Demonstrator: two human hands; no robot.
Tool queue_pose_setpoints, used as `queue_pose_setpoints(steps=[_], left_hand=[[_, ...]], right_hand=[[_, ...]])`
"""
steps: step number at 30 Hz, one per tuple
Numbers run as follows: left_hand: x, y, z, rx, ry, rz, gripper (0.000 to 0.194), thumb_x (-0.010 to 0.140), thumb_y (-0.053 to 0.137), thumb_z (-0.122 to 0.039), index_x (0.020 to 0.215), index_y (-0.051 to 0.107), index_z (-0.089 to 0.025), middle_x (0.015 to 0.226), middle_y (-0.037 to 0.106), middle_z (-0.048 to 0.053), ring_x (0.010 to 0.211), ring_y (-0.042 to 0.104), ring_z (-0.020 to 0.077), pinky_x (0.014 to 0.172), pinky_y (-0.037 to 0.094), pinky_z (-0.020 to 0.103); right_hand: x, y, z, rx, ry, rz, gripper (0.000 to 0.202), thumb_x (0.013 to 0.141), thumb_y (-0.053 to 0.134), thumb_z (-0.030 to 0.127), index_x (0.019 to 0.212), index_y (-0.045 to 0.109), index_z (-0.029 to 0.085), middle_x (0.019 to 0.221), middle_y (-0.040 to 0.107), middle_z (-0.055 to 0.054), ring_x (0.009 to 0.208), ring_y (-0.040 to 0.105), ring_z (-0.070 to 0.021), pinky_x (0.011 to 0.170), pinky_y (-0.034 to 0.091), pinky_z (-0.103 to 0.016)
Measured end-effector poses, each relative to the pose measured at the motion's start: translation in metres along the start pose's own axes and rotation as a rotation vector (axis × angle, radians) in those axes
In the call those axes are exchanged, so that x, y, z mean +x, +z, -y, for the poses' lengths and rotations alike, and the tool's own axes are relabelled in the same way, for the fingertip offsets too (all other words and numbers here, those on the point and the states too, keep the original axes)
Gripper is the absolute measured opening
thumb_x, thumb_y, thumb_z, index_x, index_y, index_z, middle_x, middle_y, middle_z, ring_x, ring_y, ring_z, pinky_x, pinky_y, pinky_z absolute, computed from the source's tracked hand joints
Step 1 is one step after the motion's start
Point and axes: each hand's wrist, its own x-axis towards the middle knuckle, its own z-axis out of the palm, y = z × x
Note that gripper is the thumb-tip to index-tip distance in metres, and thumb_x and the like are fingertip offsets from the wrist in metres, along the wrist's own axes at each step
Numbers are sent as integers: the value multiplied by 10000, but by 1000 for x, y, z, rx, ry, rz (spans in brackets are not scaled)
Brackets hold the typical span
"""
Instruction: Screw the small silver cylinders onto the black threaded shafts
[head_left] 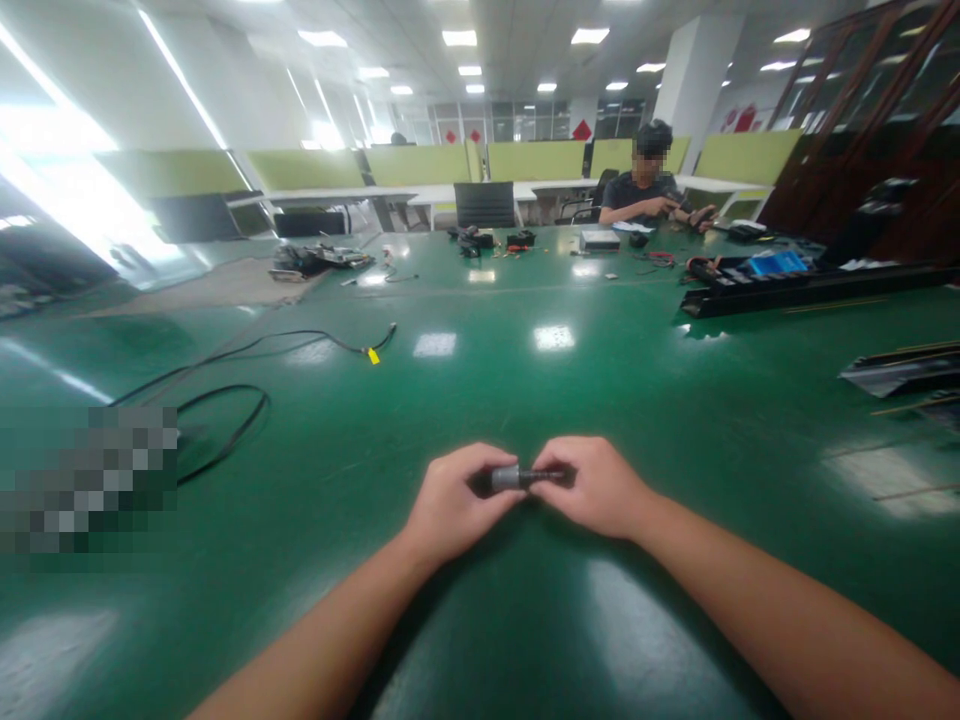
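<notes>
Both hands meet low in the middle of the view, just over the green tabletop point(480, 620). Between them lies a small dark cylinder point(506, 478) with a grey band, held level from side to side. My left hand point(459, 505) grips its thick body between thumb and fingers. From that body a thinner dark shaft point(536, 475) runs to the right. The thumb and fingers of my right hand point(592, 485) are closed on this thin end. Fingers cover parts of the piece, and its exact kind cannot be made out.
A black cable point(255, 420) with a yellow tag point(373, 355) loops at left, beside a blurred-out block point(97, 480). Electronic parts point(322, 258) lie farther back. Black rails point(810, 290) stretch along the right. Across the table sits another person point(645, 195), hands near small items.
</notes>
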Motion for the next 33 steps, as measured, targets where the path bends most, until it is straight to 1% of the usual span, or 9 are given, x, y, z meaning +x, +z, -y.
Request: queue_pose_setpoints(steps=[9,24,33], left_hand=[[0,0,4,-11,3,-11,238,750,791,-284,959,710,-203,937,741,35,842,693,178,777,538,288],[1,-1,2,16,7,-17,218,761,773,-280,954,712,-199,929,745,54,830,698,195,779,560,312],[1,-2,2,13,-8,-24,214,754,778,-265,949,715,-200,925,746,47,833,698,189,782,550,303]], right_hand=[[0,-1,-1,4,-12,-8,52,784,711,179,834,702,189,772,679,-5,693,593,-146,649,414,-250],[0,-2,-3,16,-8,-14,50,778,715,173,821,699,193,759,683,-10,677,596,-150,647,430,-253],[1,-3,-2,1,-12,-26,43,779,709,166,812,698,191,754,680,-7,676,595,-147,641,421,-250]])
